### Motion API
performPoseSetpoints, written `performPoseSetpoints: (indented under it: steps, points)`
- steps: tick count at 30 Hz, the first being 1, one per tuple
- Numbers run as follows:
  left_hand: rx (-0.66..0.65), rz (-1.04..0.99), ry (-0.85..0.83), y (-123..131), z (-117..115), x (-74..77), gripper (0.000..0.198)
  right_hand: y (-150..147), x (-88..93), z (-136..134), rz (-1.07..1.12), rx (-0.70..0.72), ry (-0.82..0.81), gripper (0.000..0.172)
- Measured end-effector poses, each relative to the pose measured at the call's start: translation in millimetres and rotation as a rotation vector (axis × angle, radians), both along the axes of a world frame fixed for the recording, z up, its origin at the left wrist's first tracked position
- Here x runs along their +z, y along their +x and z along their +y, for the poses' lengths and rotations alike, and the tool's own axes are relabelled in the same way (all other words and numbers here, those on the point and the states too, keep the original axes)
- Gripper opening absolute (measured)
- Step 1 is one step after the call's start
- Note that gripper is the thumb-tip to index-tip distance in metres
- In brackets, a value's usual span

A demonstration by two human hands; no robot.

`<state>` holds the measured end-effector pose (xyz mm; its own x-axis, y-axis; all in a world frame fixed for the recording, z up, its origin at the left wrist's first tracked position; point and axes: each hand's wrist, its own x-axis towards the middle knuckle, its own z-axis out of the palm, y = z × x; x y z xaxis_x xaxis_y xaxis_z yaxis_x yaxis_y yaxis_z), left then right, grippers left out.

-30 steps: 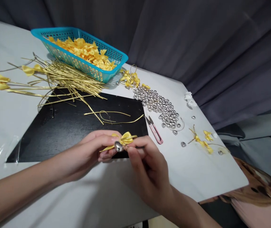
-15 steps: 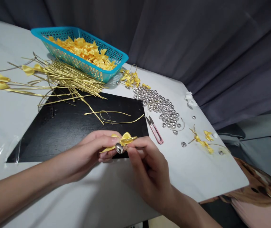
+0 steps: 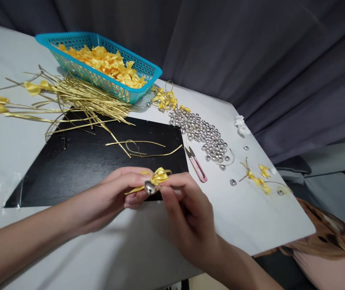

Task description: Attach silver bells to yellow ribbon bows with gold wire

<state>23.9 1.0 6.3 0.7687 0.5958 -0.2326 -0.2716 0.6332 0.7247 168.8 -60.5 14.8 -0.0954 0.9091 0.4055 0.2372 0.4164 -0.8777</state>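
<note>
Pinching yellow bow [image 3: 160,176], white table [image 3: 251,217], dark curtain [image 3: 221,52] behind

No readable text anywhere.

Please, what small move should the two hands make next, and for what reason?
Perhaps the right hand should tug lightly beside the silver bell, while the left hand steadies the yellow bow. The bell sits at the bow, between both hands, and how firmly it is fastened cannot be seen.
</note>
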Motion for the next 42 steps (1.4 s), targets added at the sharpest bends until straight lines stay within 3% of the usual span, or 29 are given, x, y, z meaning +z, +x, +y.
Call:
performPoseSetpoints:
  steps: [19,29,42]
  points:
    - [0.045,0.072,0.044,0.3,-0.7,-2.6,0.024,2.1,0.3,1.0,-0.150,-0.038,0.069,0.017]
    - [0.042,0.071,-0.021,1.1,-2.7,-3.4,0.019,0.9,5.3,0.7,-0.136,0.012,0.039,0.022]
    - [0.074,0.065,-0.035,-1.6,-0.9,-2.3,0.020,0.5,2.3,0.1,-0.109,-0.034,0.057,0.016]
